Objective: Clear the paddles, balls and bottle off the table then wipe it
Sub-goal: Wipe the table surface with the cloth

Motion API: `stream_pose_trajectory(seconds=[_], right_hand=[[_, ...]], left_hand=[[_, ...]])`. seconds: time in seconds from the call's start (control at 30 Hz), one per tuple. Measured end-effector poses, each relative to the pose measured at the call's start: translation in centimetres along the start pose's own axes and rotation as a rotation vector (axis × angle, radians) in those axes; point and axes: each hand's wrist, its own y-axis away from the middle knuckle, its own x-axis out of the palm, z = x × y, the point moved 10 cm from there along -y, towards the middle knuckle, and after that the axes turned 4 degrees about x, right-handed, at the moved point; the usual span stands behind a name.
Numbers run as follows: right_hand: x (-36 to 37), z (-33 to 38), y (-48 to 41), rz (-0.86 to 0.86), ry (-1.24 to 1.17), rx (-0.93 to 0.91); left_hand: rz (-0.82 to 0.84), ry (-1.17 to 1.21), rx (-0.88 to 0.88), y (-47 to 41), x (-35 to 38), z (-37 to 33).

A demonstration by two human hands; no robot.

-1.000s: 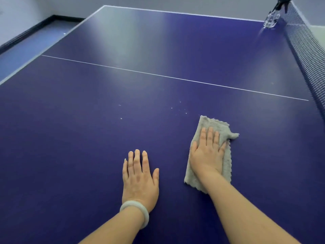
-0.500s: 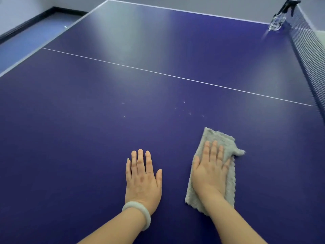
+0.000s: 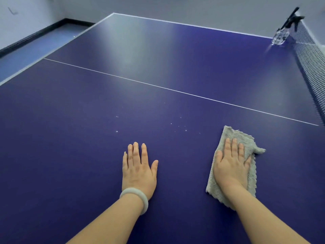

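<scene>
While the blue counter (image 3: 70, 155) fills almost the whole view, a thin white line (image 3: 175, 91) runs across it from left to right, and that is our marker. At the right-hand end of that line, the dark net (image 3: 311, 67) runs along the counter's edge, away into the distance.

On the near side of the white line, towards its right end, there's the grey cloth (image 3: 248, 138). It is lying flat on the counter, with a ragged corner sticking out to the right. The right hand (image 3: 230, 166) is planted on top of it, palm down, with the fingers straight and close together, pressing the cloth onto the surface.

Also on the near side of the line, about level with the cloth and to its left, the left hand (image 3: 139, 169) rests flat on the bare counter. It is spread open, thumb angled out, and holds nothing.

Over on the far side of the white line, well apart from both hands, the clear spray bottle (image 3: 280, 36) with its black trigger top stands at the far right corner, just beside the net.

A pale bracelet (image 3: 131, 191) circles the left wrist. Finally, a scatter of tiny bright specks (image 3: 186, 130) sits between the line and the fingertips.
</scene>
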Motion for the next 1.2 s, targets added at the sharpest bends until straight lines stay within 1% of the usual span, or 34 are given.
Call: stream_pose_trajectory(seconds=[0.1, 0.23, 0.33, 0.4, 0.47, 0.57, 0.6, 0.67, 0.7, 0.73, 0.77, 0.8, 0.87, 0.9, 0.93, 0.97, 1.0, 1.07, 1.1, 1.13, 1.17, 1.2], right_hand=[[-0.9, -1.5, -2.9, -0.014, 0.002, 0.058], [-1.7, -1.4, -7.4, -0.014, -0.005, 0.099], [-1.8, 1.4, -11.5, 0.003, 0.002, 0.057], [-1.4, 5.1, -13.5, 0.034, 0.019, -0.033], [-0.5, 10.3, -14.2, 0.069, 0.051, -0.213], [0.6, 17.7, -11.1, 0.129, 0.117, -0.619], [1.0, 19.0, -9.0, 0.146, 0.140, -0.770], [1.4, 18.5, -4.4, 0.189, 0.152, -1.049], [1.3, 17.1, -3.1, 0.208, 0.145, -1.128], [0.9, 15.2, -3.1, 0.209, 0.134, -1.133], [0.2, 13.2, -4.6, 0.177, 0.124, -1.060], [-0.4, 11.0, -7.1, 0.127, 0.123, -0.914], [-1.7, 6.6, -12.0, 0.061, 0.092, -0.510], [-2.0, 5.4, -13.4, 0.039, 0.072, -0.345], [-1.9, 5.8, -13.7, 0.024, 0.068, -0.260], [-1.7, 7.4, -13.0, 0.006, 0.075, -0.260], [-1.3, 9.8, -11.6, -0.003, 0.090, -0.338], [0.5, 15.2, -6.5, 0.039, 0.105, -0.638], [1.5, 16.7, -3.2, 0.073, 0.115, -0.785], [2.1, 17.3, 0.2, 0.116, 0.141, -0.939], [2.2, 16.9, 3.1, 0.177, 0.130, -1.054], [2.2, 15.5, 4.2, 0.208, 0.134, -1.111]], left_hand=[[-0.041, -0.006, -0.007, 0.0, 0.0, -0.1], [-0.023, 0.008, -0.011, 0.0, 0.0, -0.2], [-0.006, 0.008, -0.024, 0.0, 0.0, -0.2], [-0.004, 0.009, -0.028, -0.1, 0.1, -0.2], [-0.015, 0.009, -0.025, -0.1, 0.0, -0.2], [-0.023, 0.010, -0.021, -0.1, -0.2, -0.2], [-0.023, 0.009, -0.020, -0.1, -0.2, -0.2], [-0.028, -0.004, -0.021, -0.1, -0.3, -0.1], [-0.031, -0.010, -0.025, 0.0, -0.3, -0.1], [-0.031, -0.011, -0.027, 0.0, -0.3, -0.2], [-0.025, -0.010, -0.028, 0.0, -0.3, -0.2], [-0.014, -0.012, -0.026, 0.0, -0.2, -0.2], [-0.003, -0.017, -0.028, 0.0, 0.1, -0.1], [-0.008, -0.018, -0.031, 0.0, 0.1, 0.0], [-0.015, -0.019, -0.032, 0.0, 0.1, 0.0], [-0.019, -0.018, -0.031, 0.0, 0.0, -0.1], [-0.021, -0.010, -0.031, 0.0, -0.1, -0.1], [-0.025, 0.009, -0.039, 0.2, -0.4, -0.1], [-0.027, 0.008, -0.041, 0.2, -0.5, -0.1], [-0.028, 0.004, -0.041, 0.1, -0.5, -0.1], [-0.027, 0.002, -0.044, 0.1, -0.4, 0.0], [-0.029, 0.000, -0.048, 0.0, -0.4, 0.0]])
